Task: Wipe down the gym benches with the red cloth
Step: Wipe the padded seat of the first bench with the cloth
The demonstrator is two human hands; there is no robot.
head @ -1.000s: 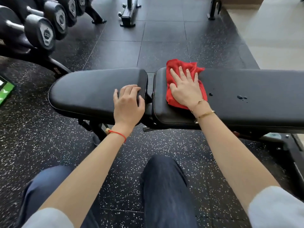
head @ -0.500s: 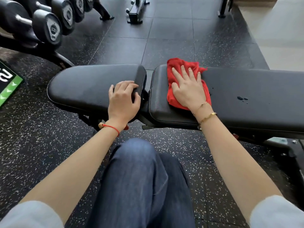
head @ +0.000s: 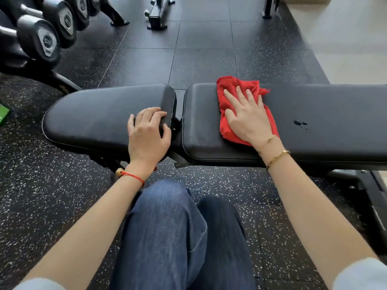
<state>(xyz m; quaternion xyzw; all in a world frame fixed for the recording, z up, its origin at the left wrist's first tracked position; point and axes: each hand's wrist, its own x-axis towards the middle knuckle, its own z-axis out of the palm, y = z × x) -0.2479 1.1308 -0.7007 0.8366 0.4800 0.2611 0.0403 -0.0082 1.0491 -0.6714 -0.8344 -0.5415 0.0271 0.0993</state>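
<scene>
A black padded gym bench lies across the view in two parts: a short seat pad on the left and a long back pad on the right. The red cloth lies crumpled on the back pad near its left end. My right hand presses flat on the cloth with the fingers spread and straight. My left hand holds the right end of the seat pad, fingers bent on top and thumb curled round its edge by the gap. A few water drops sit on the back pad to the right of the cloth.
A rack of dumbbells stands at the far left. Feet of other machines rest on the dark speckled rubber floor beyond the bench. The bench's frame base sticks out at lower right. My knees in jeans are just before the bench.
My right hand has slid the cloth a little to the right along the back pad. My left hand has stayed on the seat pad's end. My knees have shifted under the view.
</scene>
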